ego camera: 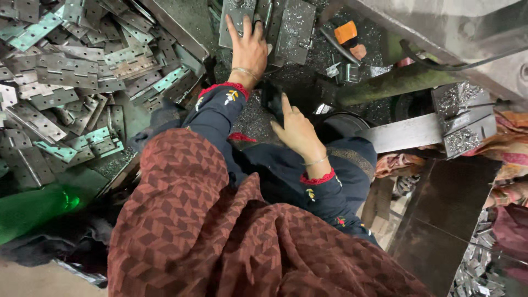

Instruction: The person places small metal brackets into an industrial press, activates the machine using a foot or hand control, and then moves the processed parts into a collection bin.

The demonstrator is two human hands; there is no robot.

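Head view, looking down over the person's patterned maroon shawl at a metalworking station. The left hand is stretched forward with fingers spread wide, lying flat on a grey metal hinge plate that rests on the work surface strewn with metal shavings; it lies on the plate without gripping it. A second punched metal plate lies just right of the hinge plate, almost touching it. The right hand hovers nearer the body, below and right of the hinge plate, open and loosely spread with the index finger raised; it holds nothing. Both wrists carry thin bangles, and both sleeves are dark blue with red embroidered cuffs.

Left of the hinge plate, a large heap of flat steel hinges fills the upper left of the view, some tinted pale green. Right of the hinge plate lies an orange-tipped tool among the shavings, and further right a heavy grey machine body with a black cable crossing it. A flat steel bar projects from a shaving-covered block well right of the hinge plate. A green-lit surface shows at lower left, below the hinge heap.
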